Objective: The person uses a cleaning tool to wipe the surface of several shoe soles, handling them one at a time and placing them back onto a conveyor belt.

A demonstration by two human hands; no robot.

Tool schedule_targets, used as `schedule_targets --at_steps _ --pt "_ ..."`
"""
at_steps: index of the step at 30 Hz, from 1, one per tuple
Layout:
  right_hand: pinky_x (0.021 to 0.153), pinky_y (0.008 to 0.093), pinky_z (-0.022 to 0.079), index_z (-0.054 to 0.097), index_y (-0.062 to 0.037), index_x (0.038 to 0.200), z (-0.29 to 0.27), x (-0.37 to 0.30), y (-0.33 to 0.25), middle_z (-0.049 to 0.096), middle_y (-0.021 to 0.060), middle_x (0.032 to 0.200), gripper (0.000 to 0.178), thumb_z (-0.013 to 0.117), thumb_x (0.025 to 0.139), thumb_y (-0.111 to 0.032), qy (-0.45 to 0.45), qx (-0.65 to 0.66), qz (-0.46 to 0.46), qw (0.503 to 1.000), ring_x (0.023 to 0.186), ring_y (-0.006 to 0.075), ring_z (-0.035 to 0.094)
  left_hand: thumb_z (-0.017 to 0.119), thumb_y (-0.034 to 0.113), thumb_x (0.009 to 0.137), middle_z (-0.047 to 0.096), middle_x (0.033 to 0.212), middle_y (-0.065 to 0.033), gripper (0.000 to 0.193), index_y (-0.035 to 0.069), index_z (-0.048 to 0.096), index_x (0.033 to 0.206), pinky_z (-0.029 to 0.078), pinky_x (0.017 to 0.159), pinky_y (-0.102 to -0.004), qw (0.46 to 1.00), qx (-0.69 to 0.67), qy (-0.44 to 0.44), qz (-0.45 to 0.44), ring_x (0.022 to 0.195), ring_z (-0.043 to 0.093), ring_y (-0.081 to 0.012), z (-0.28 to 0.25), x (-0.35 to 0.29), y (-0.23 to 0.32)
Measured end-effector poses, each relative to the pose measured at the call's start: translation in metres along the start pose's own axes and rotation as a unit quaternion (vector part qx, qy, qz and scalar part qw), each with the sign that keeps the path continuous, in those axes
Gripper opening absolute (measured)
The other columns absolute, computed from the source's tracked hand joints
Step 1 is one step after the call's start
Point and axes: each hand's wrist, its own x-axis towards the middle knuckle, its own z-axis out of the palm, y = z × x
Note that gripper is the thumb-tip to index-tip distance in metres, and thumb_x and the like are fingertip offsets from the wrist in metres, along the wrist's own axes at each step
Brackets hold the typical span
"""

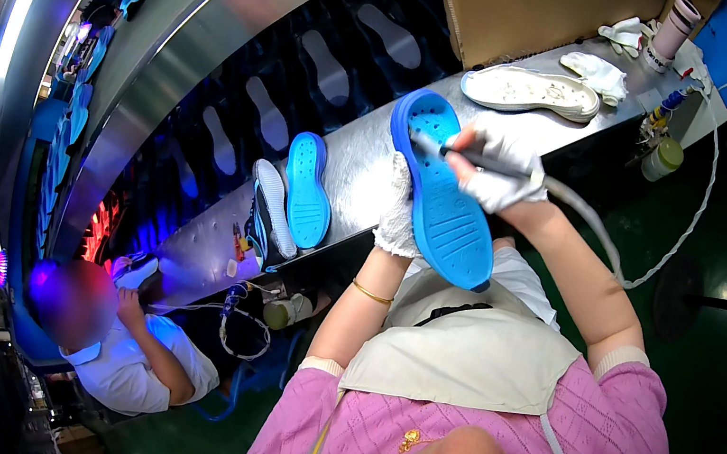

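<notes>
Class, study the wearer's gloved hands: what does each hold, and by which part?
The left hand holds a blue sole by its left edge; the right hand grips a dark pen-like tool by its shaft, behind the tip.

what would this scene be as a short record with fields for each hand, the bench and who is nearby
left hand: white-gloved, gripping a blue sole by its left side
right hand: white-gloved, holding a slim dark tool
tool position: over the sole's inner face; contact unclear
bench: metal, with a second blue sole and a white sole lying on it
nearby: another person in white, lower left
</notes>
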Motion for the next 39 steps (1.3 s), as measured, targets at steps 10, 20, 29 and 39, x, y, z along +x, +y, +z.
schedule_targets --at_steps 10,20,29,39 --pt "0.069 0.0316 0.051 0.062 -0.008 0.089 0.008 -0.02 -0.008 0.06 0.0083 0.078 0.021 0.071 0.071 -0.002 -0.051 -0.1 -0.101 0.989 0.074 0.0251 0.063 0.041 0.059 0.097 0.048 0.14 -0.0144 0.068 0.011 0.037 0.145 0.04 0.108 -0.0471 0.999 0.0 0.021 0.044 0.124 0.05 -0.0315 -0.005 0.007 0.009" --pt "0.07 0.027 0.052 0.064 -0.0058 0.093 0.005 -0.032 -0.025 0.063 0.0072 0.08 0.019 0.072 0.076 -0.001 -0.172 -0.077 -0.045 0.981 0.072 0.0178 0.062 0.042 0.065 0.093 0.061 0.123 -0.0139 0.068 0.01 0.048 0.134 0.05 0.095 -0.0484 0.994 -0.024 0.088 0.065 0.107 0.061 -0.0319 -0.004 0.016 0.031" --pt "0.073 0.0285 0.051 0.064 -0.0073 0.087 0.005 -0.034 -0.025 0.064 0.0053 0.078 0.014 0.074 0.077 -0.006 -0.158 -0.002 0.004 0.987 0.075 0.0173 0.063 0.046 0.065 0.091 0.063 0.117 -0.0155 0.071 0.008 0.05 0.132 0.053 0.091 -0.0469 0.997 -0.009 0.04 0.068 0.101 0.064 -0.0325 0.01 0.018 0.056" --pt "0.07 0.0235 0.05 0.064 -0.0034 0.092 -0.014 -0.007 -0.008 0.065 0.0025 0.082 0.009 0.07 0.086 -0.004 0.009 0.093 0.11 0.989 0.075 0.0076 0.06 0.04 0.072 0.089 0.054 0.134 -0.0125 0.08 0.01 0.045 0.139 0.043 0.103 -0.0466 0.977 -0.182 -0.097 0.044 0.117 0.055 -0.03 0.032 -0.007 0.022"
